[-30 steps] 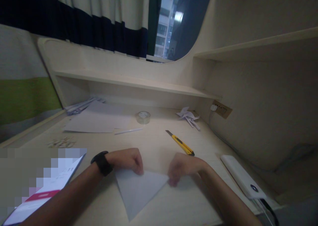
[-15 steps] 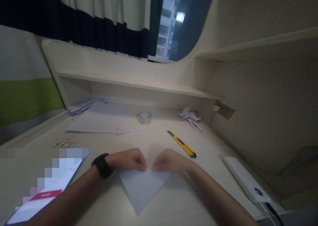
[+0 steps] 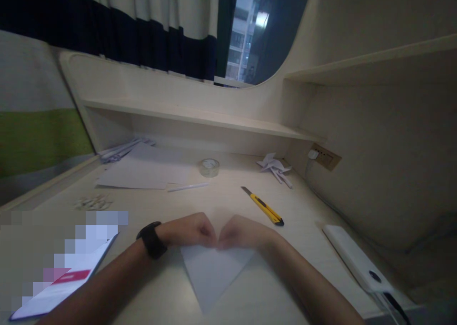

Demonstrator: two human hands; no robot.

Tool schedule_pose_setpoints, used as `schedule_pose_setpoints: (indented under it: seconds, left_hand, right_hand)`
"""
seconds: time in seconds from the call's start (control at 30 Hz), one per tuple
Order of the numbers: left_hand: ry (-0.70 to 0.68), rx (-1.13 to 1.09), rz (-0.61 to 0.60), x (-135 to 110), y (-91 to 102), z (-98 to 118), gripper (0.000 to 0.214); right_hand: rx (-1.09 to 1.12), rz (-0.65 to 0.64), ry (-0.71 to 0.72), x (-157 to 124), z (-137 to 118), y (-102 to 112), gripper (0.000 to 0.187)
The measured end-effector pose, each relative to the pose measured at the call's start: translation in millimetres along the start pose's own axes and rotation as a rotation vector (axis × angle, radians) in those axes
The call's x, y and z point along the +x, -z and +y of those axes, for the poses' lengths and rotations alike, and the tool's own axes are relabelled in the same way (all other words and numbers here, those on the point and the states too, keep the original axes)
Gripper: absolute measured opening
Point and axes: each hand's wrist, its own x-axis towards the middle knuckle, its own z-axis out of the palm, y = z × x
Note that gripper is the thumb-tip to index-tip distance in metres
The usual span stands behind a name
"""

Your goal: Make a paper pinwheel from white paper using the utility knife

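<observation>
Paper triangle (image 3: 214, 275) lies flat on the counter (image 3: 228, 199), its long edge at 12 o'clock and its point aimed at 6 o'clock, toward the person. Both hands sit on that long edge and meet knuckle to knuckle at its middle. The left hand (image 3: 189, 231), with a black watch (image 3: 152, 239) on its wrist, comes in from 8 o'clock. The right hand (image 3: 243, 232) comes in from 4 o'clock. Each hand is curled in on itself, fingertips bearing down on the paper's top edge. Whether a thumb slips under the edge is hidden by the knuckles. This two-sided hold most likely keeps the layers from sliding and the edge tight against the counter. So the sheet sits directly under and just below the fingertips, most of it spreading out at 6 o'clock between the two forearms.

A yellow utility knife (image 3: 264, 207) lies near the right hand at 2 o'clock, apart from it. At 12 o'clock, farther back, stands a roll of clear tape (image 3: 209, 167), with a white stick (image 3: 187, 187) and loose sheets (image 3: 146, 172) at 11 o'clock. A folded paper shape (image 3: 273, 165) rests at 1 o'clock near the wall. A white power bank (image 3: 357, 260) lies at 3 o'clock.
</observation>
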Motion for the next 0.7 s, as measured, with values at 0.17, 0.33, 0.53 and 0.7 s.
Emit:
schedule_pose_setpoints:
  seconds: [0.17, 0.33, 0.53, 0.7]
  left_hand:
    - [-0.013, -0.028, -0.067, -2, 1.9, 2, 0.028]
    - [0.024, -0.028, -0.104, -6, 2.2, 6, 0.022]
    - [0.010, 0.003, -0.149, -10, 2.7, 15, 0.019]
    - [0.004, 0.020, -0.138, -12, 2.9, 14, 0.018]
  right_hand:
    - [0.041, -0.043, -0.004, -2, 1, 1, 0.026]
    - [0.030, -0.068, -0.022, -9, 3, 2, 0.029]
    - [0.014, -0.071, -0.025, -10, 6, 0, 0.029]
    - [-0.012, -0.093, -0.006, -14, 11, 4, 0.031]
